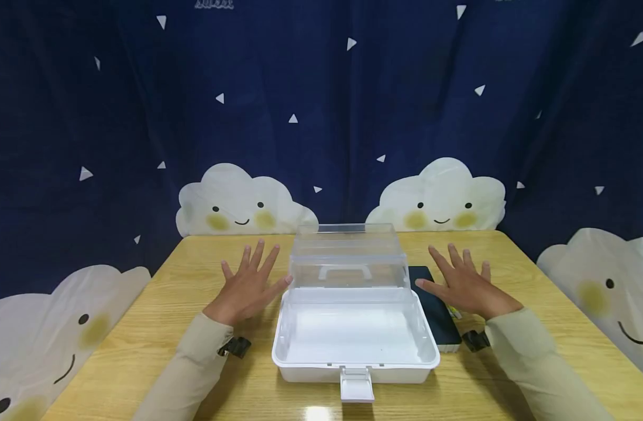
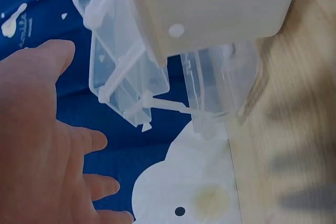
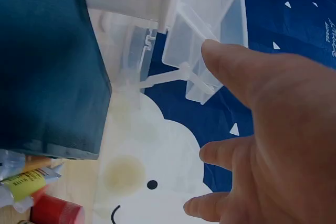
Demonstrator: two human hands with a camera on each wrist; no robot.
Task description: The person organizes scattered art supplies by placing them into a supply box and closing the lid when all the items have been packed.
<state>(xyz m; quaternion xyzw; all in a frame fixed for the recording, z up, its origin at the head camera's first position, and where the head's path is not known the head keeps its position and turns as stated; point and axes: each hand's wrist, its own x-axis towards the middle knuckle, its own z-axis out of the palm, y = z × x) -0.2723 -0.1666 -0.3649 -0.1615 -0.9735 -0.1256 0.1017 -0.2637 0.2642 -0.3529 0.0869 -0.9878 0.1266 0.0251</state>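
A white plastic storage box (image 1: 353,336) stands open on the wooden table (image 1: 511,251), its clear lid (image 1: 348,257) tipped up at the back, its inside bare. My left hand (image 1: 250,283) hovers just left of the lid, fingers spread and straight, holding nothing; the left wrist view shows the palm (image 2: 37,145) beside the clear lid (image 2: 126,77). My right hand (image 1: 460,283) is spread the same way right of the lid, above a dark teal book (image 1: 436,313). In the right wrist view the thumb (image 3: 236,66) lies near the lid's edge (image 3: 202,40).
Beside the teal book (image 3: 47,61) lie a small yellow-labelled tube (image 3: 26,182) and a red cap (image 3: 55,212). The box's front latch (image 1: 356,385) hangs open near the table's front edge. A dark blue curtain with white clouds (image 1: 237,202) closes the back.
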